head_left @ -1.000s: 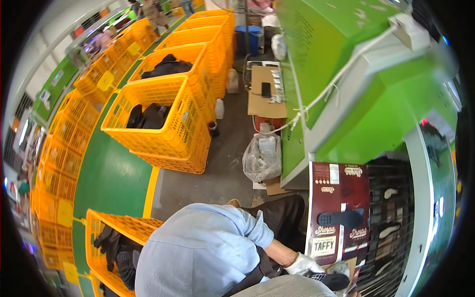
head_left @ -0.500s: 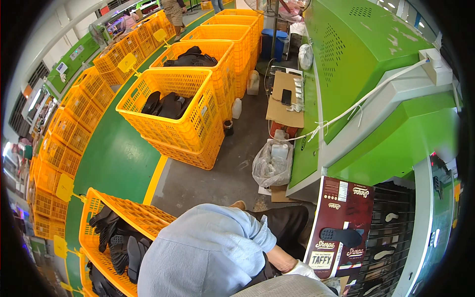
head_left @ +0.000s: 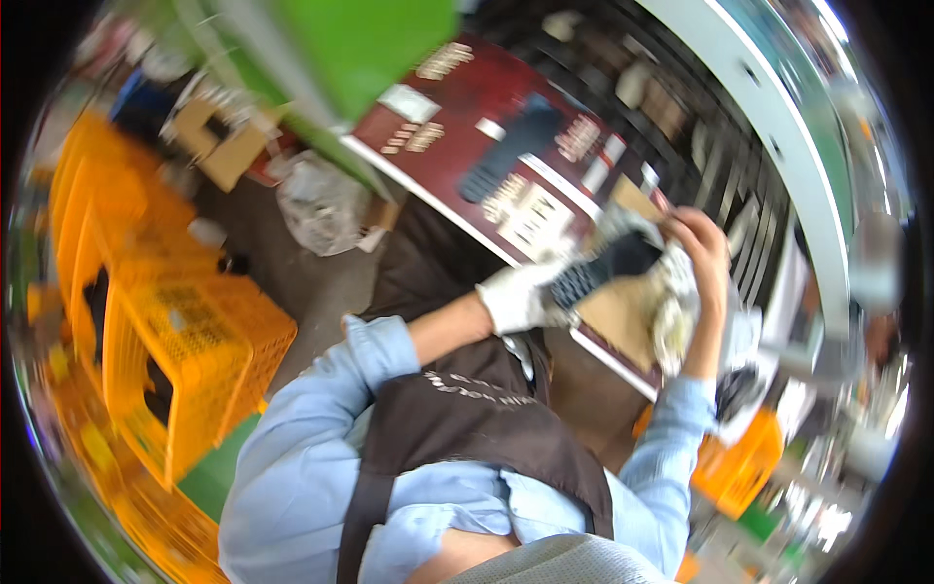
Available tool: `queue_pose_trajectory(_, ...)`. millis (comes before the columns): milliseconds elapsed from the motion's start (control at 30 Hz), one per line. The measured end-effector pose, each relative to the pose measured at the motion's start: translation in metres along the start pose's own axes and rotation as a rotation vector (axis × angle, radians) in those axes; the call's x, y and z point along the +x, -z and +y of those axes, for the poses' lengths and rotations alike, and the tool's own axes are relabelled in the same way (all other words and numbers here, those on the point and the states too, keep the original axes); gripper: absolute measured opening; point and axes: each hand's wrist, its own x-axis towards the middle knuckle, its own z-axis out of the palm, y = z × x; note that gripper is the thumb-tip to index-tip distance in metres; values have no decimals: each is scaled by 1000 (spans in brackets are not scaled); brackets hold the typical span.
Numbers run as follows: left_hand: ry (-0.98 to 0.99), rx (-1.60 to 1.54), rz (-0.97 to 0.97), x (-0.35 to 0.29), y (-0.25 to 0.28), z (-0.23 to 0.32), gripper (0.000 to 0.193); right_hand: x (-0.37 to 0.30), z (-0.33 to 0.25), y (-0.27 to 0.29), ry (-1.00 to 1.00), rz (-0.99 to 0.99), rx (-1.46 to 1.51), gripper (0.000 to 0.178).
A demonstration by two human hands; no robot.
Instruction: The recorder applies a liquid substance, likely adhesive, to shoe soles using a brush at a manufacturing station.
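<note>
A black shoe sole [head_left: 593, 273] with a patterned tread is held by my left hand [head_left: 525, 297], which wears a white glove and closes on one end of it. My bare right hand [head_left: 702, 243] is beside the sole's other end, its fingers curled together. Motion blur hides what those fingers hold and whether they touch the sole. A second dark sole [head_left: 511, 151] lies on the maroon printed cardboard [head_left: 438, 112] in front of me. Brown cardboard and crumpled, pale plastic-like material [head_left: 671, 321] are under and beside my right hand.
Beyond the cardboard runs a dark slatted rack [head_left: 671, 92] with pale pieces on it, bordered by a white curved frame [head_left: 778, 127]. A green machine [head_left: 365, 49] rises at its left. Yellow crates [head_left: 204, 341] stand at left, near a plastic bag [head_left: 321, 204]. Another yellow crate [head_left: 744, 462] is at right.
The view has swung right, from the crates to the cardboard. Both hands now show over its near edge, and the left one has a sole in it.
</note>
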Motion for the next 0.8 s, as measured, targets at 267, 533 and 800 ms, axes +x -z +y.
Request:
queue_pose_trajectory(267, 55, 68, -59, 0, -9, 1, 39, 5, 35, 16, -12, 263, 16, 19)
queue_pose_trajectory(533, 24, 37, 29, -6, -21, 4, 37, 13, 22, -2, -26, 252, -255, 18)
queue_pose_trajectory(800, 2, 6, 16, -4, -19, 7, 35, 5, -14, -37, 89, -10, -224, 15)
